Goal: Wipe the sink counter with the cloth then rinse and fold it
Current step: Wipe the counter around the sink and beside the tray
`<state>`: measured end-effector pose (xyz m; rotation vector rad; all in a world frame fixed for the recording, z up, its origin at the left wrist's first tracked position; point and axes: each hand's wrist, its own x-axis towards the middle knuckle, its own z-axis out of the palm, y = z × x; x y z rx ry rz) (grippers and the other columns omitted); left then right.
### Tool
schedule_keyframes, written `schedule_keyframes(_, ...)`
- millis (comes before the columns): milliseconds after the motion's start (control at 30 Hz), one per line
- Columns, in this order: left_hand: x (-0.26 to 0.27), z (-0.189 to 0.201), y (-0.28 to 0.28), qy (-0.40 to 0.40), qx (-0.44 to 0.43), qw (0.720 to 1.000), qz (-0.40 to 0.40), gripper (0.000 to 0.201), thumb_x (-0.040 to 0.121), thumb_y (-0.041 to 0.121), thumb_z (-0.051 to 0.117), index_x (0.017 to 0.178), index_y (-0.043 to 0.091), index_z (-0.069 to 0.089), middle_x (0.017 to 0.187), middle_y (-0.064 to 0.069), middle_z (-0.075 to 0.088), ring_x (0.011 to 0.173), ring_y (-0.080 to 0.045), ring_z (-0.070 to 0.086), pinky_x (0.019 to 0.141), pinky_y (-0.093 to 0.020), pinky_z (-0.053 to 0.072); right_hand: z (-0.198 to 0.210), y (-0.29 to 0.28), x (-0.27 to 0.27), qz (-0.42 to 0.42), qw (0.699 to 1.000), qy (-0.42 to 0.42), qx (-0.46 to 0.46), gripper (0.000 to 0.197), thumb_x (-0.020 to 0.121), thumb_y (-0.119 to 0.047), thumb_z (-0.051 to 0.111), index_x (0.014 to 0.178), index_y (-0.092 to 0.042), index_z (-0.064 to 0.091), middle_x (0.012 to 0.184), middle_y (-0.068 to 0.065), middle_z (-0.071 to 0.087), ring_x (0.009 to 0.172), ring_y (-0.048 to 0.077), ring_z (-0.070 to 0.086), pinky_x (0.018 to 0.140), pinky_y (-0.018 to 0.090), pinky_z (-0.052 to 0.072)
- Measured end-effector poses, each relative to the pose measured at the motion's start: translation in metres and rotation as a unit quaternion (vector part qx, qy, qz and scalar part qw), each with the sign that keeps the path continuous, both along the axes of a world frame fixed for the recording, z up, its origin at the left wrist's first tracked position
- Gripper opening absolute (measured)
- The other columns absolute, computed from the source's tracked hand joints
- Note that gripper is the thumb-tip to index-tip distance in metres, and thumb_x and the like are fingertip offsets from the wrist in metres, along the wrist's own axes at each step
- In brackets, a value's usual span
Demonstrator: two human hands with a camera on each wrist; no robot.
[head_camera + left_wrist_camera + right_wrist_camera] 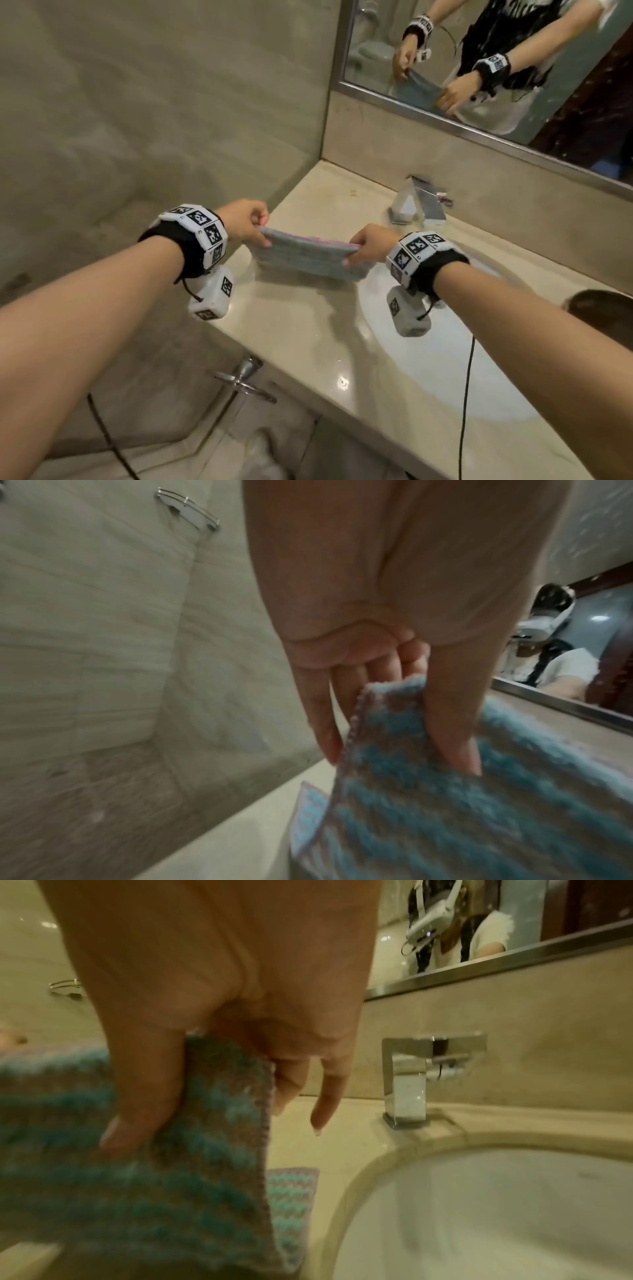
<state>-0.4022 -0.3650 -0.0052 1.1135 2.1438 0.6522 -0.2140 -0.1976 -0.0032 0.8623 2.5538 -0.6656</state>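
- One cloth (310, 255), blue and grey zigzag with a pinkish edge, doubled over and held stretched out above the counter (308, 342), near its left back corner, just left of the basin rim.
- Lower fold of the cloth looks to be touching the counter top, hard to say for sure.
- Two hands on it, one per end: left hand (245, 221) pinching the left end, thumb on one face and fingers on the other.
- Right hand (371, 245) pinching the right end the same way; little finger (325, 1104) sticking out loose, not on the cloth.
- One oval sink basin (428, 356) sunk into the counter, right under the right wrist.
- One square chrome faucet (419, 204) at the back edge of the counter, behind the basin.
- One mirror (513, 68) above the back edge, showing both hands and the cloth again.
- One chrome fitting (245, 378) below the counter's front edge, left side.
- Two wrist bands with black and white markers, one per arm.
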Motion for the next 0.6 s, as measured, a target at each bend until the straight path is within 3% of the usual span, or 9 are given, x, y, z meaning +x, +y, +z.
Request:
schedule_keyframes(100, 0.015, -0.022, -0.018, -0.068, -0.051, 0.996, 0.016, 0.041, 0.074, -0.008, 0.070, 0.066, 0.016, 0.038, 0.058, -0.001, 0.038, 0.041, -0.005, 0.040, 0.034, -0.009, 0.037, -0.018, -0.007, 0.013, 0.009, 0.999, -0.004, -0.041, 0.027, 0.076, -0.033, 0.075, 0.064, -0.013, 0.062, 0.060, 0.001, 0.049, 0.058, 0.014, 0.045, 0.050, 0.021, 0.031)
schedule_keyframes(133, 0.020, -0.027, -0.022, -0.078, -0.062, 0.995, 0.021, 0.039, 0.074, -0.009, 0.070, 0.067, 0.015, 0.040, 0.059, -0.002, 0.040, 0.039, -0.005, 0.043, 0.033, -0.010, 0.038, -0.023, -0.009, 0.017, 0.011, 0.998, -0.012, -0.053, 0.028, 0.076, -0.032, 0.076, 0.060, -0.015, 0.060, 0.058, -0.001, 0.048, 0.055, 0.012, 0.045, 0.049, 0.019, 0.033)
schedule_keyframes(200, 0.026, -0.036, -0.028, -0.092, -0.068, 0.993, 0.029, 0.037, 0.075, -0.009, 0.069, 0.068, 0.015, 0.042, 0.059, -0.003, 0.041, 0.030, 0.001, 0.043, 0.032, -0.010, 0.038, -0.031, -0.012, 0.024, 0.020, 0.996, -0.028, -0.080, 0.025, 0.076, -0.032, 0.076, 0.077, -0.008, 0.071, 0.068, 0.001, 0.057, 0.064, 0.014, 0.052, 0.061, 0.018, 0.041)
schedule_keyframes(233, 0.029, -0.039, -0.029, -0.096, -0.068, 0.993, 0.033, 0.035, 0.075, -0.008, 0.070, 0.069, 0.015, 0.043, 0.059, -0.003, 0.041, 0.028, 0.002, 0.042, 0.033, -0.010, 0.037, -0.034, -0.012, 0.027, 0.024, 0.995, -0.032, -0.093, 0.034, 0.076, -0.033, 0.075, 0.090, -0.002, 0.073, 0.074, 0.004, 0.059, 0.071, 0.016, 0.054, 0.067, 0.020, 0.042)
schedule_keyframes(300, 0.029, -0.043, -0.028, -0.088, -0.065, 0.993, 0.042, 0.033, 0.075, -0.005, 0.071, 0.068, 0.015, 0.046, 0.059, -0.003, 0.042, 0.032, 0.001, 0.043, 0.035, -0.009, 0.038, -0.039, -0.009, 0.029, 0.017, 0.995, -0.022, -0.095, 0.047, 0.078, -0.037, 0.073, 0.099, 0.005, 0.070, 0.077, 0.008, 0.057, 0.075, 0.017, 0.052, 0.068, 0.025, 0.039)
schedule_keyframes(433, 0.018, -0.050, -0.016, -0.042, -0.025, 0.995, 0.083, 0.032, 0.074, 0.002, 0.074, 0.065, 0.018, 0.048, 0.059, 0.000, 0.042, 0.052, -0.013, 0.041, 0.037, -0.005, 0.036, -0.045, 0.005, 0.016, -0.039, 0.993, 0.058, -0.095, 0.053, 0.081, -0.039, 0.068, 0.086, 0.013, 0.065, 0.069, 0.011, 0.044, 0.067, 0.020, 0.040, 0.055, 0.028, 0.026)
schedule_keyframes(533, 0.008, -0.058, 0.000, 0.011, 0.012, 0.994, 0.107, 0.026, 0.072, 0.003, 0.076, 0.069, 0.014, 0.052, 0.063, 0.000, 0.048, 0.071, -0.020, 0.046, 0.048, -0.009, 0.035, -0.053, 0.019, 0.000, -0.074, 0.986, 0.119, -0.090, 0.040, 0.083, -0.036, 0.067, 0.062, -0.004, 0.057, 0.060, 0.007, 0.041, 0.069, 0.021, 0.041, 0.057, 0.028, 0.028)
schedule_keyframes(600, 0.002, -0.062, 0.011, 0.070, 0.025, 0.990, 0.122, 0.021, 0.074, 0.006, 0.075, 0.087, 0.009, 0.058, 0.083, -0.007, 0.057, 0.085, -0.022, 0.051, 0.066, -0.021, 0.042, -0.061, 0.024, -0.011, -0.087, 0.985, 0.141, -0.055, 0.030, 0.083, -0.038, 0.067, 0.081, -0.008, 0.067, 0.073, 0.005, 0.053, 0.077, 0.020, 0.049, 0.066, 0.026, 0.039)
